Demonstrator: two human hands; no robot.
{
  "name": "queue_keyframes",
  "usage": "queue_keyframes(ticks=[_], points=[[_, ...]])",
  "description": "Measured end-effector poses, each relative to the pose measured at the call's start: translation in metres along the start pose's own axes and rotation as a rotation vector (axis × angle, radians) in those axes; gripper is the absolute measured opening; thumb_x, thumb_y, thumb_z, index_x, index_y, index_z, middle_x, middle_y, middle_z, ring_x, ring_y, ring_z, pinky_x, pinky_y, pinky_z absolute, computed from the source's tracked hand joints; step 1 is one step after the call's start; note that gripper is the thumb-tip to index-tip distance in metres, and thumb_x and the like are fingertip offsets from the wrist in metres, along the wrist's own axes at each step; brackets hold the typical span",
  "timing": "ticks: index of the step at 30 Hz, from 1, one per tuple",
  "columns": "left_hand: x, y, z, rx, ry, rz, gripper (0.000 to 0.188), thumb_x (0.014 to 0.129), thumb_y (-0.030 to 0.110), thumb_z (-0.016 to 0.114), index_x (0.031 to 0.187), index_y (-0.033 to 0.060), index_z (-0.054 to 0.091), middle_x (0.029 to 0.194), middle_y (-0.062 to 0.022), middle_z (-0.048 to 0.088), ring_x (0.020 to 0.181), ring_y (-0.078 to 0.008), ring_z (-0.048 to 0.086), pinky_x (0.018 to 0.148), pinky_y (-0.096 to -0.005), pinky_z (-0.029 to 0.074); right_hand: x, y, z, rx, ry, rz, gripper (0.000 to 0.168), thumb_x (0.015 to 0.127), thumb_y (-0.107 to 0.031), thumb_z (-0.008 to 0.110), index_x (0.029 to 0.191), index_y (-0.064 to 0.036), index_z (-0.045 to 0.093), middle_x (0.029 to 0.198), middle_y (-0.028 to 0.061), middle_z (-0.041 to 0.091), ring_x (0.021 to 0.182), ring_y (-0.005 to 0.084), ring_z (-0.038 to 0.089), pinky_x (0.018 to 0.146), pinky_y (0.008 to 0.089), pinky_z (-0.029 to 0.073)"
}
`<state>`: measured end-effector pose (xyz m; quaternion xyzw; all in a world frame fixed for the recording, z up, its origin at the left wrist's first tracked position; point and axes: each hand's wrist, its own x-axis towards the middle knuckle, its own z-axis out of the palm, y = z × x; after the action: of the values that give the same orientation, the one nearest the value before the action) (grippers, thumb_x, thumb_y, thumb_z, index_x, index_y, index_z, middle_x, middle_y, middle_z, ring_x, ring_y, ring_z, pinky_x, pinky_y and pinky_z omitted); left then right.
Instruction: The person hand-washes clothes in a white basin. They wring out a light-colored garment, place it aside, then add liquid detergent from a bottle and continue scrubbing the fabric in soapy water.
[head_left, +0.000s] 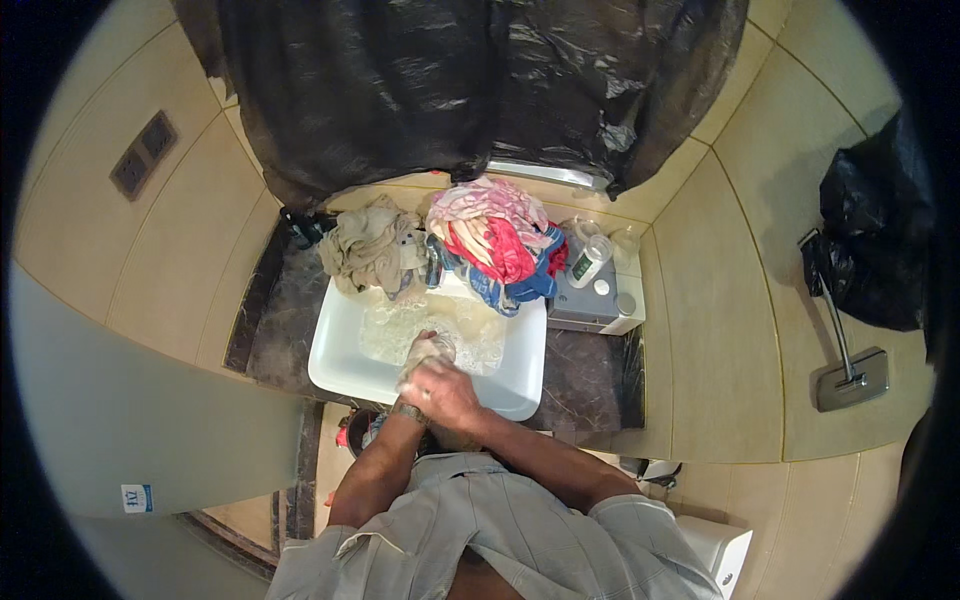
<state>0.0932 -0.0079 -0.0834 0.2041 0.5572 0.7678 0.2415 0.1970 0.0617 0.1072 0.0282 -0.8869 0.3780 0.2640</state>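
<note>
Both of my hands are together over the front part of a white rectangular washbasin (341, 360) that holds cloudy, foamy water (465, 341). My right hand (442, 390) lies across my left hand (426, 356), and soapy pale material, either cloth or lather, covers the left one. What exactly is between them I cannot tell. A metal-banded watch (412, 412) is on my left wrist. Beige cloth (371, 247) is heaped at the basin's back left corner, its lower edge reaching the water. Pink, red and blue cloths (499, 240) are piled behind the basin, beside the metal faucet (433, 262).
A grey box (585, 304) with a clear labelled jar (590, 261) and lids stands right of the basin on the dark marble counter (577, 375). Black plastic sheeting (420, 82) hangs behind. A metal wall fixture (851, 379) and black bag (874, 232) are at right. A frosted panel (150, 405) stands left.
</note>
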Motion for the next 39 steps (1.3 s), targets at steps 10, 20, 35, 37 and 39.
queue_keyframes(ticks=[10, 20, 35, 37, 39], points=[[0.029, 0.066, 0.004, -0.595, 0.105, -0.423, 0.039, 0.108, 0.036, 0.050, 0.132, 0.0075, 0.061, 0.124, -0.0061, 0.067, 0.111, -0.0199, 0.065, 0.097, -0.0351, 0.054, 0.040, 0.053, 0.035, 0.077, 0.135, 0.380, 0.019, 0.086, -0.019, 0.076, 0.091, -0.006, 0.062, 0.085, 0.0199, 0.066, 0.082, 0.0427, 0.067, 0.070, 0.0480, 0.054], [0.037, 0.102, 0.012, -0.743, 0.225, -0.610, 0.034, 0.103, 0.032, 0.061, 0.123, 0.0050, 0.064, 0.112, -0.0071, 0.069, 0.101, -0.0222, 0.068, 0.087, -0.0380, 0.057, 0.023, 0.096, 0.029, -0.120, 0.226, 0.569, 0.019, 0.090, -0.019, 0.076, 0.092, -0.006, 0.063, 0.079, 0.0162, 0.067, 0.072, 0.0341, 0.066, 0.067, 0.0427, 0.053], [0.054, 0.144, 0.030, -0.617, 0.181, -0.276, 0.046, 0.093, 0.007, 0.069, 0.136, 0.0115, 0.054, 0.111, -0.0060, 0.065, 0.104, -0.0240, 0.066, 0.082, -0.0426, 0.058, 0.002, 0.118, -0.024, 1.425, 0.094, 1.112, 0.023, 0.104, -0.022, 0.062, 0.125, -0.012, 0.063, 0.117, 0.0076, 0.070, 0.103, 0.0234, 0.069, 0.084, 0.0441, 0.062], [0.049, 0.157, 0.039, -0.666, 0.160, -0.268, 0.049, 0.092, 0.005, 0.067, 0.139, 0.0113, 0.054, 0.105, -0.0061, 0.066, 0.103, -0.0226, 0.066, 0.081, -0.0411, 0.058, 0.001, 0.113, -0.029, 1.558, -0.003, 1.044, 0.034, 0.101, -0.019, 0.065, 0.135, -0.013, 0.059, 0.118, 0.0079, 0.070, 0.104, 0.0237, 0.069, 0.081, 0.0416, 0.062], [0.047, 0.154, 0.033, -0.681, 0.163, -0.285, 0.052, 0.092, 0.003, 0.064, 0.141, 0.0112, 0.053, 0.104, -0.0066, 0.067, 0.099, -0.0224, 0.067, 0.079, -0.0400, 0.059, 0.005, 0.111, -0.027, 1.471, -0.187, 0.950, 0.051, 0.098, -0.017, 0.068, 0.145, -0.012, 0.050, 0.123, 0.0078, 0.068, 0.106, 0.0243, 0.068, 0.077, 0.0385, 0.060]])
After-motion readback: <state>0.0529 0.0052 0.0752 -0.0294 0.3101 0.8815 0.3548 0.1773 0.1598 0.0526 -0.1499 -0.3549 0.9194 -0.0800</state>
